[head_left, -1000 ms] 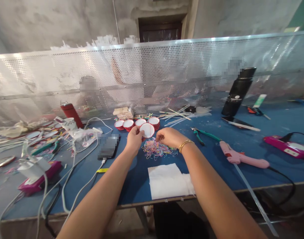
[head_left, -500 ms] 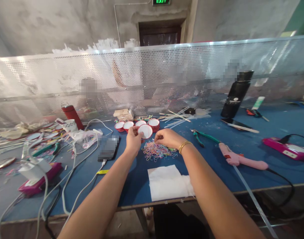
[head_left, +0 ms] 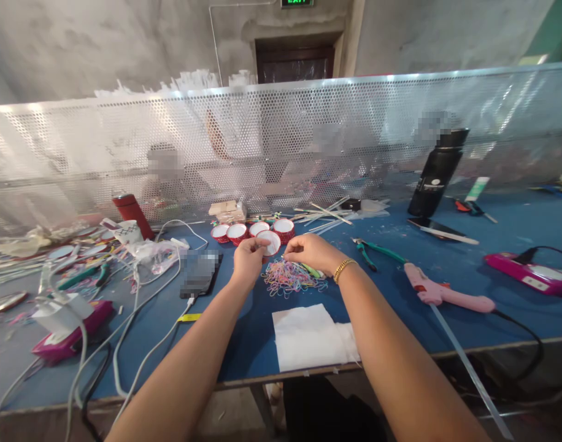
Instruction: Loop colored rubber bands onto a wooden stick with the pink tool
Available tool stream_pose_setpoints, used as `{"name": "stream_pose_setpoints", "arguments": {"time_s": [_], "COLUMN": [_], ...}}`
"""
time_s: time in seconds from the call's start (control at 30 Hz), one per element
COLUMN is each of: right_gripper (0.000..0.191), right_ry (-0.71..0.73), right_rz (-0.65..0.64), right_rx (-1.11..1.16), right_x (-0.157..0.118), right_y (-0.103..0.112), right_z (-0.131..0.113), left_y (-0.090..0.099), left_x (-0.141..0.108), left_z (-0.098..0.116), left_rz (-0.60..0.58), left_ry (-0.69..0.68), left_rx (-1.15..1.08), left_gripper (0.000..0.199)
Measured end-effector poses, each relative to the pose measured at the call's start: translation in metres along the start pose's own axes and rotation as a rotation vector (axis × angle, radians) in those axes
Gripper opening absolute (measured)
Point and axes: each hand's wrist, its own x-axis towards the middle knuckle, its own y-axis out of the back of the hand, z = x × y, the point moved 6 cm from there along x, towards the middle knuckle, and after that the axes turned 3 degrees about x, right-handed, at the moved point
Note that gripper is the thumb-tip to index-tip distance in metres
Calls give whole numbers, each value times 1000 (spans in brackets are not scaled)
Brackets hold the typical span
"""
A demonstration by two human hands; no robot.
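Observation:
Between the thumb and fingers of my left hand [head_left: 250,261] is a small red drum [head_left: 271,244], its round white face tilted up toward me. Just to its right, my right hand [head_left: 308,253] is closed in a pinch. Whatever lies between those fingertips is too small to make out. Below both hands spreads a tangled pile of thin coloured cords [head_left: 288,280]. Several more red drums [head_left: 237,231] with white faces stand right behind my left hand, some of them stacked.
White cloth [head_left: 308,341] lies at the front edge. To the right are green-handled pliers [head_left: 377,252], a pink glue gun [head_left: 437,288], a power strip [head_left: 529,275] and a black bottle [head_left: 435,178]. A phone [head_left: 200,275] and loose cables lie left; a perforated metal screen [head_left: 281,141] runs behind.
My left fingers have shifted further over the drum's face, and the drum has turned slightly. My right hand stays pinched beside it, hardly moved.

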Motion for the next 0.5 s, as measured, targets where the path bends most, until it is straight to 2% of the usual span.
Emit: {"name": "stream_pose_setpoints", "arguments": {"time_s": [0.3,0.5], "right_gripper": [10,11], "right_ry": [41,34], "right_rz": [239,229], "right_rx": [-33,-63], "right_x": [5,6], "right_y": [9,4], "right_z": [0,-1], "left_y": [-16,-16], "left_x": [-4,-3], "left_z": [-2,-4], "left_rz": [-186,-187], "left_ry": [-55,-103], "left_rx": [-45,2], "left_gripper": [24,28]}}
